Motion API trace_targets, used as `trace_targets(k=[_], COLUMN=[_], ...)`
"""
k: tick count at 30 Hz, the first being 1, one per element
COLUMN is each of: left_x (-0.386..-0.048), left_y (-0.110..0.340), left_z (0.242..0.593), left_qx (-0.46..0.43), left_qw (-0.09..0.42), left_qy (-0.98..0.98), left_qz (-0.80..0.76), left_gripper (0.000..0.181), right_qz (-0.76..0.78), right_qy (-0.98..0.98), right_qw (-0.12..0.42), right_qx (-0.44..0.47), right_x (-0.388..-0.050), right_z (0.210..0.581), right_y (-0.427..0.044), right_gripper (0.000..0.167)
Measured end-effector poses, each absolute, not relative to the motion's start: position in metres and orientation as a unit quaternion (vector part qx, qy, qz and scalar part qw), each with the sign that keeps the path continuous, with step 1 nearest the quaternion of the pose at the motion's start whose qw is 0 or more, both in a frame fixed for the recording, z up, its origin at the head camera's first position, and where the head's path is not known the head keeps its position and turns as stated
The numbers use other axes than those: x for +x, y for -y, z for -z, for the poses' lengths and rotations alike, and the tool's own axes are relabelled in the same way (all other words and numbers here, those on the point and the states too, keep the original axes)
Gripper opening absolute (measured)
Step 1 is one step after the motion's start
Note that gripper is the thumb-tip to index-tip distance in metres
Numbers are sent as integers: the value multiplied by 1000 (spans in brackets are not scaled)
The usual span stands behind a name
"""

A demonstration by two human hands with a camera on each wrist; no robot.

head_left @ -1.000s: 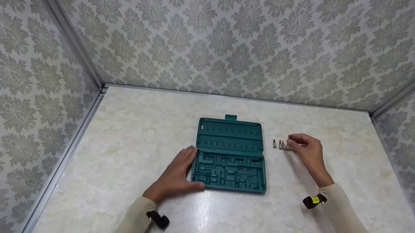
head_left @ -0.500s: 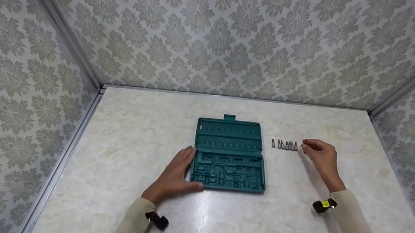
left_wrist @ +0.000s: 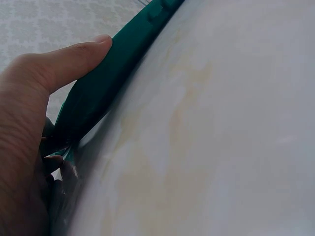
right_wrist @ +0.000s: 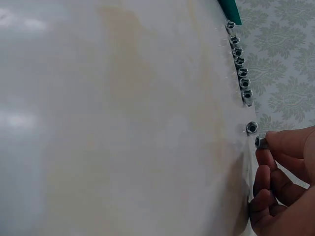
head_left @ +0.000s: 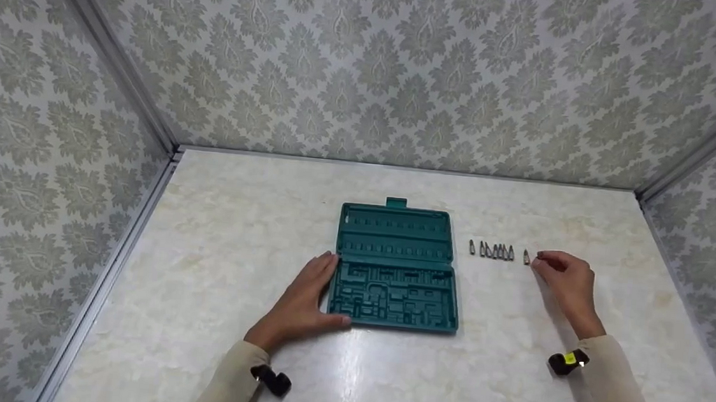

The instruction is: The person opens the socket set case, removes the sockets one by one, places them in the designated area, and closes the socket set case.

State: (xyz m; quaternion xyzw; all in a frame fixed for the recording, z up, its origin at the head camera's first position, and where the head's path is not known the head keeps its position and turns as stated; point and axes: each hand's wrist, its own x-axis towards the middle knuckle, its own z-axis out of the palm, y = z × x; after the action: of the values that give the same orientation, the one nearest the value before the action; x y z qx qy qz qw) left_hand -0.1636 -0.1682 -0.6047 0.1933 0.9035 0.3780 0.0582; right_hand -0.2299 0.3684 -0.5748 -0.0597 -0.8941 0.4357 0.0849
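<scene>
A green plastic case [head_left: 392, 324] lies unfolded on the table, its moulded recesses facing up. My left hand [head_left: 299, 298] rests at its near-left corner, fingers extended along the left side and thumb against the front rim. In the left wrist view that thumb [left_wrist: 81, 56] touches the case's edge. My right hand [head_left: 568, 285] pinches a small metal socket [right_wrist: 260, 143] between thumb and fingertips, at table height. Just left of it lies a lone socket [head_left: 526, 258]. Farther left, several similar sockets [head_left: 496, 251] form a row, their holed ends facing the right wrist camera.
The pale marbled table [head_left: 235, 217] is bounded by patterned walls [head_left: 378, 68] at the back and sides. A latch tab [head_left: 396, 202] sticks out from the case's far edge. Each wrist wears a dark camera, such as the right one [head_left: 568, 361].
My right hand has moved right along the row and slightly nearer. The row and a lone socket at its right, formerly covered by the hand, now show. My left hand stays on the case.
</scene>
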Motion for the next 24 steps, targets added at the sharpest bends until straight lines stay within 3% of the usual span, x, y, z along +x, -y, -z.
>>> trace_targets(k=[10, 24], left_x=[-162, -162], left_y=[168, 167], left_z=[602, 602], left_qx=[191, 190], left_qw=[57, 59], left_qy=[-904, -900], left_qz=[-379, -387], left_gripper=[131, 131], right_qz=[-422, -409], right_qy=[899, 905], right_qw=[96, 77], right_qx=[-73, -89], right_x=[-234, -237], right_z=[580, 576], right_y=[-366, -355], right_gripper=[26, 30])
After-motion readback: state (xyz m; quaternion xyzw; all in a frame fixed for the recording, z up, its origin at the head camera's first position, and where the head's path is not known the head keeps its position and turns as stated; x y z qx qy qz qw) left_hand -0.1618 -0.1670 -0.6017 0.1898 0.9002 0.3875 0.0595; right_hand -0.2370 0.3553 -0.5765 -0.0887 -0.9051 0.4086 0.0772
